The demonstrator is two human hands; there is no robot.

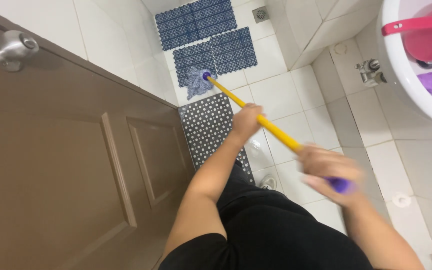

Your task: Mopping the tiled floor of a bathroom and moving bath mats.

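Left hand [246,121] has its grip closed round the middle of the yellow mop handle [276,131]; right hand [328,172], blurred, grips the purple end; the grey mop head [198,83] rests on a blue floor mat [215,56]; brown door [66,160] at left; white basin [401,75] at right.

A single head-worn camera looks steeply down from standing height into a tiled bathroom, facing forward over the person's own body and arms. The white tiled floor [296,107] fills the middle, receding toward the top of the frame. A brown door [66,165] stands close on the left, and a white basin [401,75] cuts into the upper right corner.
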